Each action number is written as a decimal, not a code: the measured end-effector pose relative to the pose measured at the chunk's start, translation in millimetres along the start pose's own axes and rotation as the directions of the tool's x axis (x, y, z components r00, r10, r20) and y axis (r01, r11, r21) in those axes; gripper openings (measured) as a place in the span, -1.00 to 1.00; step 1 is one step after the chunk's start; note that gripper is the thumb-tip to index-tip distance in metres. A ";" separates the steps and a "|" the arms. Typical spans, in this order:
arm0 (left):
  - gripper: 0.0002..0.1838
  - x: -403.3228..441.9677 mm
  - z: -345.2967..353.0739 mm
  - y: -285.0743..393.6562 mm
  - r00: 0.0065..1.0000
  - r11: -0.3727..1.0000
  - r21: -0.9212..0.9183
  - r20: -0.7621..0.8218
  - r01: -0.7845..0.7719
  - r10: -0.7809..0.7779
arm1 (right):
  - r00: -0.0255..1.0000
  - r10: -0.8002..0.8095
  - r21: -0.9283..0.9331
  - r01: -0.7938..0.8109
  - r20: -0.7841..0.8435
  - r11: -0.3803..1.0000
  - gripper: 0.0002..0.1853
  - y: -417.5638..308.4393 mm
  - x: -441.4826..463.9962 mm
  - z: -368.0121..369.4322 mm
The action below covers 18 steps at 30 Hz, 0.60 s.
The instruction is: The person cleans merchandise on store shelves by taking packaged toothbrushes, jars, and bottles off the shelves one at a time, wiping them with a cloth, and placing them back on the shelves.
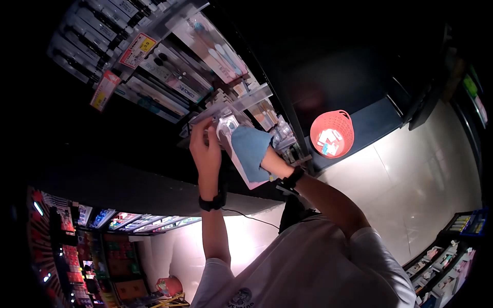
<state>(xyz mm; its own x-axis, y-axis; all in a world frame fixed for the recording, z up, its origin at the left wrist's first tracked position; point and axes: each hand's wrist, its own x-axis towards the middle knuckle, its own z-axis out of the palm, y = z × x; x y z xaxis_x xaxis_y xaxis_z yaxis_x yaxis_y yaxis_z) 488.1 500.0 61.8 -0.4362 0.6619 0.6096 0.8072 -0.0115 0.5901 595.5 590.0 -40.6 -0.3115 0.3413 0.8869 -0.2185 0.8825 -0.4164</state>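
My left hand [206, 154] is raised to the clear shelf edge [205, 114]. Its fingers bend toward that edge, the thumb stands apart, and I see nothing held between them. A blue cloth [251, 149] lies over my right hand, so only the wrist [277, 164] shows and the fingers are hidden. Beneath the cloth, a pale pink and white flat piece [240, 168] sticks out. White, partly see-through packaging [226, 124] sits at the cloth's upper end, between both hands.
Boxed toothbrushes [218, 49] and other packs fill the shelves above, with red and yellow price tags [138, 50]. A coral basket [328, 120] holding small white boxes stands on a dark ledge [377, 118] at right. Behind are more stocked shelves [441, 267] and another reddish basket [169, 286].
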 end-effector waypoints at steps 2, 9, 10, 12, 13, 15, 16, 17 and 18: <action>-0.76 -1.1 1.1 2.5 1.000 0.999 0.038 -0.010 -0.025 0.025 | 0.995 0.097 0.111 -0.094 -0.019 0.989 -0.84 6.3 5.6 4.6; -0.75 -7.7 4.5 7.1 0.998 0.997 0.060 -0.029 -0.057 0.059 | 0.941 0.061 -0.201 0.007 0.332 0.980 -0.84 32.1 30.2 23.6; -0.74 -9.4 5.2 6.3 0.998 0.997 0.066 -0.027 -0.050 0.052 | 0.937 0.040 -0.235 0.045 0.347 0.971 -0.83 33.3 31.6 22.2; -0.74 -12.1 6.8 2.6 0.999 0.996 0.074 -0.023 -0.043 0.045 | 0.934 -0.005 -0.234 0.094 0.357 0.968 -0.83 42.7 27.5 23.5; -0.74 -13.4 8.7 -1.6 0.998 0.996 0.080 -0.033 -0.043 0.046 | 0.929 0.053 -0.215 0.029 0.366 0.976 -0.83 46.8 26.1 25.2; -0.74 -13.3 13.5 -6.2 0.998 0.996 0.083 -0.035 -0.045 0.048 | 0.946 0.081 -0.172 -0.027 0.315 0.985 -0.83 48.2 23.9 18.4; -0.73 -14.4 15.2 -7.6 0.999 0.996 0.080 -0.033 -0.032 0.034 | 0.945 0.090 -0.174 -0.036 0.314 0.984 -0.83 53.7 21.2 23.1; -0.73 -16.8 17.3 -8.9 0.999 0.997 0.078 -0.030 -0.016 0.019 | 0.952 0.091 -0.242 -0.019 0.292 0.970 -0.83 58.9 22.5 30.8; -0.73 -18.9 20.5 -10.9 1.000 0.997 0.076 -0.021 -0.013 0.014 | 0.959 0.090 -0.309 -0.002 0.269 0.951 -0.83 63.5 23.7 38.4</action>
<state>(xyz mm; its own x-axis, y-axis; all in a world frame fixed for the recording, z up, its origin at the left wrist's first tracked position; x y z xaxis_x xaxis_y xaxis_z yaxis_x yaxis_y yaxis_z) 495.7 503.0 33.1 -0.4330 0.6457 0.6290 0.8406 0.0373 0.5404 538.8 641.8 -53.7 -0.5673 0.3192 0.7591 0.0782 0.9385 -0.3362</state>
